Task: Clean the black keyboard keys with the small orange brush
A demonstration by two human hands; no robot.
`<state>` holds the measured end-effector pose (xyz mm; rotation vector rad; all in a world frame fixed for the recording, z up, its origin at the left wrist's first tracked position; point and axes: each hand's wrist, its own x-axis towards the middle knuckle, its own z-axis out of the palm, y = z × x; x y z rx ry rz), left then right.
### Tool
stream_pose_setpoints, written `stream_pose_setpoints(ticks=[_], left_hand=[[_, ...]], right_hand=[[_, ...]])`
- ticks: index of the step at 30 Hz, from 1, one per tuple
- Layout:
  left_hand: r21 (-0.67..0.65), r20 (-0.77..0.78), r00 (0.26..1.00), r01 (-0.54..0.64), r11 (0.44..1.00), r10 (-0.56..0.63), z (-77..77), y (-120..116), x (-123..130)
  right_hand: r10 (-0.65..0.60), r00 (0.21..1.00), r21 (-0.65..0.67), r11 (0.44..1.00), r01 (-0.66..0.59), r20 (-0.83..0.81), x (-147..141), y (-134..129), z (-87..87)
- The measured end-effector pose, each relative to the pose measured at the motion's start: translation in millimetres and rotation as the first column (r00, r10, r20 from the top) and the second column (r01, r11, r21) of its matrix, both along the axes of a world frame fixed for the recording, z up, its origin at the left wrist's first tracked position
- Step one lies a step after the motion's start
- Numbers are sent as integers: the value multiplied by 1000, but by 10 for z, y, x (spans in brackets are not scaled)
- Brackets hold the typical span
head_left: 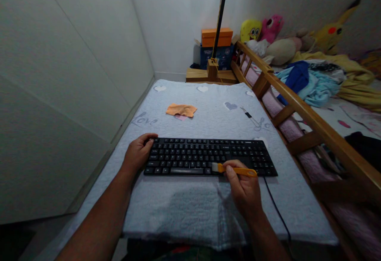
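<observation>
One long black keyboard

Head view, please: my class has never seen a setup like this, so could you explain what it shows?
There is no machine here: these are a person's own bare hands, seen by a camera worn on the head, looking forward and down. The left hand touches the left end of a black keyboard. The right hand holds an orange brush, bristles at the keys. Farther back on the pale-blue cover lie an orange cloth and a thin tool with a black band.
</observation>
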<state>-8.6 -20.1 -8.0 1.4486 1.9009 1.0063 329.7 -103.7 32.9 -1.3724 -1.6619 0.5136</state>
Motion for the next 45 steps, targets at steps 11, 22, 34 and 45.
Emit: stream_pose_setpoints(ticks=[11,22,34,45], left_hand=[[-2,-15,1000,3,1000,-3,-2,8,-6],[3,-27,1000,9,1000,-9,15,4,-2],[0,-30,999,12,1000,-12,-3,13,-9],[12,-17,1000,0,1000,0,-21,13,-15]], right_hand=[[-50,995,84,996,43,86,21,19,-31],[-33,995,110,994,23,92,34,-6,33],[-3,993,89,996,-7,115,40,-20,39],[2,1000,7,1000,-2,12,157,-33,41]])
